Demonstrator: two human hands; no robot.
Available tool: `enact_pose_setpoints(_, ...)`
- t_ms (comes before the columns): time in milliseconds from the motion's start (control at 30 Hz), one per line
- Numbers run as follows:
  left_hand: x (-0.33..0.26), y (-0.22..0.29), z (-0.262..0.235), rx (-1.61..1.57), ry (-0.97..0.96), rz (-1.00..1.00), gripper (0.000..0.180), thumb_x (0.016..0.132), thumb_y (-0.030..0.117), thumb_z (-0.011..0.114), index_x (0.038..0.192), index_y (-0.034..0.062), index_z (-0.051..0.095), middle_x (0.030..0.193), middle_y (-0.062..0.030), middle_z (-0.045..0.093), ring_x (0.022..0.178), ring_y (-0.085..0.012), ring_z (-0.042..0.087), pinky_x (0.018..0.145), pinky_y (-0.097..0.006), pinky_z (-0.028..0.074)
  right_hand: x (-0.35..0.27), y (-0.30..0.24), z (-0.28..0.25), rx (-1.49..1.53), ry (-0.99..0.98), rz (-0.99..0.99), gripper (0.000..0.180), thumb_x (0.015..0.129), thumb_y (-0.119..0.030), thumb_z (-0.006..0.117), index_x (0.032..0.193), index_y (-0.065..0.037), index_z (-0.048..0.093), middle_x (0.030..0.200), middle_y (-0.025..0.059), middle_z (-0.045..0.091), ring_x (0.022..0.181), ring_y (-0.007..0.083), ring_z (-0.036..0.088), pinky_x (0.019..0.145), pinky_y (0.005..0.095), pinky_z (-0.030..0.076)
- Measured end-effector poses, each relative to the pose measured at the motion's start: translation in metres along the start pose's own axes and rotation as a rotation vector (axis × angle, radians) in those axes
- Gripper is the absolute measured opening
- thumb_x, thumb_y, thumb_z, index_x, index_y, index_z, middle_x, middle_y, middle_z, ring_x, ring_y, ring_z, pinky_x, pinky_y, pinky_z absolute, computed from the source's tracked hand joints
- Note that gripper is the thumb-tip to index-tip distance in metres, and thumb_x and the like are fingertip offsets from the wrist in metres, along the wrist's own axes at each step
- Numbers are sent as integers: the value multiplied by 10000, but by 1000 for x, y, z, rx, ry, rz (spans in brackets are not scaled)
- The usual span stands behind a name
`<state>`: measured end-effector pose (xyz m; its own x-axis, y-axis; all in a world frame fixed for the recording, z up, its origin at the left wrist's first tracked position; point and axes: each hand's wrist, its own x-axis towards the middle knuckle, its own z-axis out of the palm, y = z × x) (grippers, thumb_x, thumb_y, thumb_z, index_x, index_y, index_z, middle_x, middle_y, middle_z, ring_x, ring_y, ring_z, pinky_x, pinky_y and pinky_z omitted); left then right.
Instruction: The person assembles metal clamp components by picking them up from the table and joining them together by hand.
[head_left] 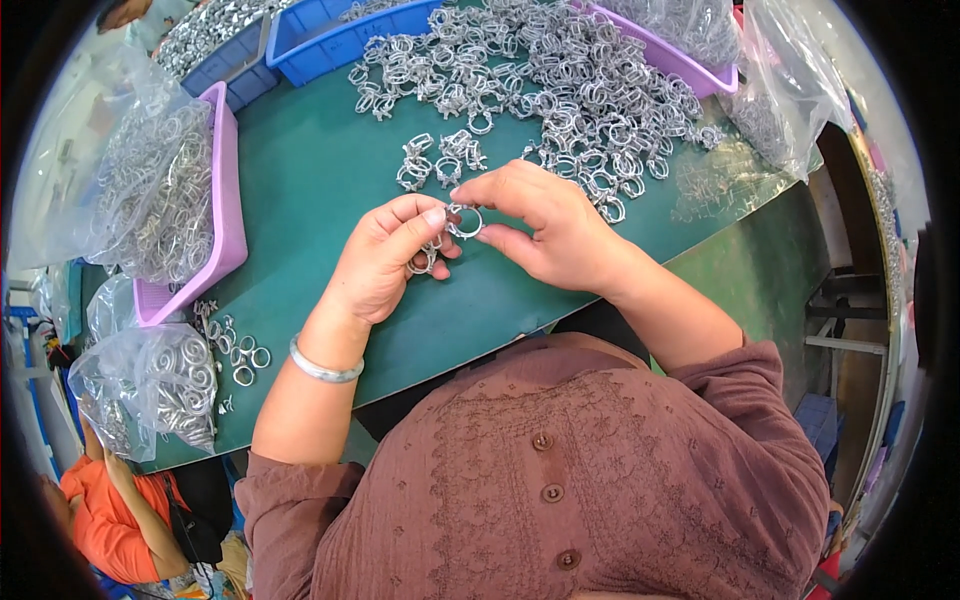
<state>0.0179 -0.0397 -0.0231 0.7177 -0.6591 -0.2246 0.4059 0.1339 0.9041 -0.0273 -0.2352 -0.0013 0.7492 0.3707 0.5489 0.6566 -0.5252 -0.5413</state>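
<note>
A silver ring-shaped wire clamp is held between my two hands over the green table. The thumb and fingers of my left hand pinch its left side. More wire clamps hang in the curled lower fingers of that hand. On the clamp's right side, the thumb and forefinger of my right hand close around the ring. Just beyond my hands lie two small groups of clamps, one on the left and one on the right.
A big heap of clamps covers the table's far side. Blue bins stand behind it. Purple trays with bagged metal parts stand at left and far right. Loose rings lie near a clear bag. A person in orange sits lower left.
</note>
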Motion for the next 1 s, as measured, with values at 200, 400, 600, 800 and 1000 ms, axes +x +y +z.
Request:
enact_pose_setpoints(200,0,0,-1,-13,-26,2,190,878,195,512,933,20,559,750,-43,588,694,-125,587,551,-220,475,-9,2,9,205,71,195,351,707,-30,635,1047,-45,552,930,89,594,802,217,578,680,303,468)
enact_pose_setpoints(400,-1,0,4,-54,20,17,164,855,192,561,910,40,588,727,-21,580,659,-100,563,534,-207,452,-14,4,10,477,37,420,270,771,-55,610,1033,-14,559,850,46,615,749,97,570,660,239,452)
enact_pose_setpoints(600,-1,0,4,-41,38,11,159,853,194,564,899,44,589,728,-17,577,668,-100,566,534,-206,451,-13,0,8,622,-26,528,195,817,-70,563,1000,-2,575,837,35,619,756,77,562,668,218,441)
enact_pose_setpoints(800,-1,-1,3,2,42,26,170,874,197,523,917,40,572,744,-34,591,683,-105,577,553,-207,471,-13,-1,9,774,-28,599,192,826,-63,557,1003,11,575,853,37,618,778,65,556,701,217,451)
enact_pose_setpoints(1000,-1,0,5,-13,34,27,166,837,202,589,901,48,591,749,-12,584,692,-100,565,559,-208,451,-12,-1,7,842,-36,655,199,833,-70,562,1009,23,574,860,39,619,775,63,553,713,212,451)
